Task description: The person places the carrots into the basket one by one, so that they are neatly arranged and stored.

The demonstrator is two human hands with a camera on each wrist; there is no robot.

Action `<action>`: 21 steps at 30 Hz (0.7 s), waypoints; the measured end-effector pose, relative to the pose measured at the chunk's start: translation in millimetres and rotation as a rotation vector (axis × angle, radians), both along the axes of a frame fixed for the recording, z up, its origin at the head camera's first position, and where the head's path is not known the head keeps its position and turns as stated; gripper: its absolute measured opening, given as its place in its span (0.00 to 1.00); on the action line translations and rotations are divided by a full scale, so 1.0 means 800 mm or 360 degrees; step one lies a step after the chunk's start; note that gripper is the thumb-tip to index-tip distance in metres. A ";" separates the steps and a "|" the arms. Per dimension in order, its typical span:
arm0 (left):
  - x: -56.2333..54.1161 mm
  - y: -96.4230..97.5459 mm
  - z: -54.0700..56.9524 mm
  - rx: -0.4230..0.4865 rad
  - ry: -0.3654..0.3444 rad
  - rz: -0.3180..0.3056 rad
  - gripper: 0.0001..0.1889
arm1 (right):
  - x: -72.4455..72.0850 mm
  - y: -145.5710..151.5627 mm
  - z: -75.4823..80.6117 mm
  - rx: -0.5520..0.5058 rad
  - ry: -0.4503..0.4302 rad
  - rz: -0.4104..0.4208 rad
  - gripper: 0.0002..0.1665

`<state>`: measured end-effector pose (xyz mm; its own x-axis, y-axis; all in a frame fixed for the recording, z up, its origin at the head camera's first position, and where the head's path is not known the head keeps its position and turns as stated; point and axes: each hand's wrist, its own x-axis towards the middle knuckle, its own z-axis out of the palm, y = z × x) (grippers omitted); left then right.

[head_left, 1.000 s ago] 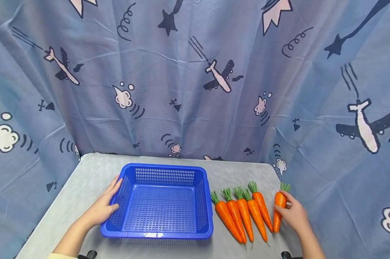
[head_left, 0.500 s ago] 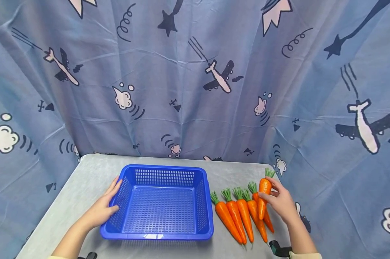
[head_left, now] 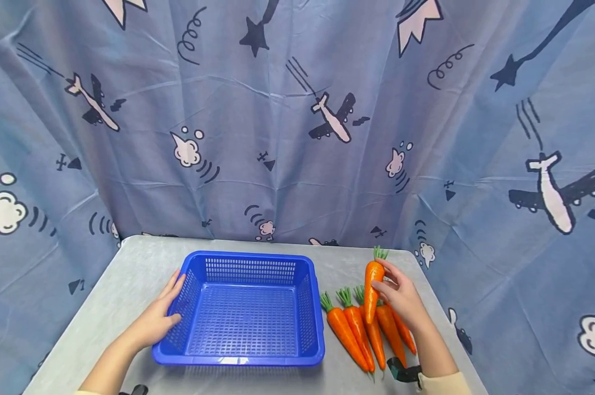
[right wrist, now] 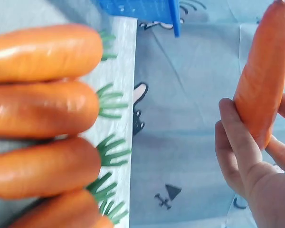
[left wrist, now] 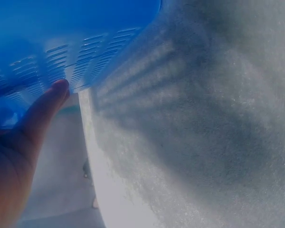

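An orange carrot (head_left: 372, 288) with a short green top is pinched between the thumb and fingers of my right hand (head_left: 402, 293). It hangs tip down above other carrots (head_left: 345, 334) that lie side by side on the table. The right wrist view shows the held carrot (right wrist: 265, 76) apart from the row, its green top hidden by the hand. My left hand (head_left: 154, 318) rests against the left side of a blue plastic basket (head_left: 243, 360), fingers extended and thumb spread. In the left wrist view the thumb (left wrist: 45, 107) touches the basket's slotted wall.
The basket's slotted floor (head_left: 247, 318) is bare. A grey-white table (head_left: 349, 263) carries everything. Behind it and at both sides hangs a blue curtain (head_left: 238, 137) printed with planes and stars. Black wrist straps (head_left: 402, 371) show near the bottom edge.
My right hand has lifted the carrot from the table's right side and carried it left, over the other carrots. The left hand and the basket have stayed in place.
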<state>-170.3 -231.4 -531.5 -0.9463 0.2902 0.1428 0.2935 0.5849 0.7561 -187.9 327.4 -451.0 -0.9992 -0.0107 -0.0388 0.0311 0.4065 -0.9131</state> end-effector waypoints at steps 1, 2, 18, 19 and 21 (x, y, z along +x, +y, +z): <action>0.000 0.000 0.001 0.0000 -0.0006 0.0004 0.49 | -0.001 -0.005 0.002 -0.0026 0.0001 0.0011 0.36; 0.001 0.000 0.001 -0.0002 -0.0014 0.0007 0.49 | -0.001 -0.009 0.003 -0.0051 0.0002 0.0022 0.35; 0.001 0.001 0.002 0.0018 -0.0054 0.0022 0.49 | -0.021 -0.081 0.002 -0.0239 -0.0010 0.0168 0.35; 0.001 0.000 0.002 0.0013 -0.0048 0.0021 0.49 | -0.022 -0.086 0.002 -0.0251 -0.0009 0.0177 0.35; 0.001 0.000 0.001 0.0008 -0.0034 0.0018 0.48 | -0.024 -0.095 0.002 -0.0284 -0.0004 0.0198 0.36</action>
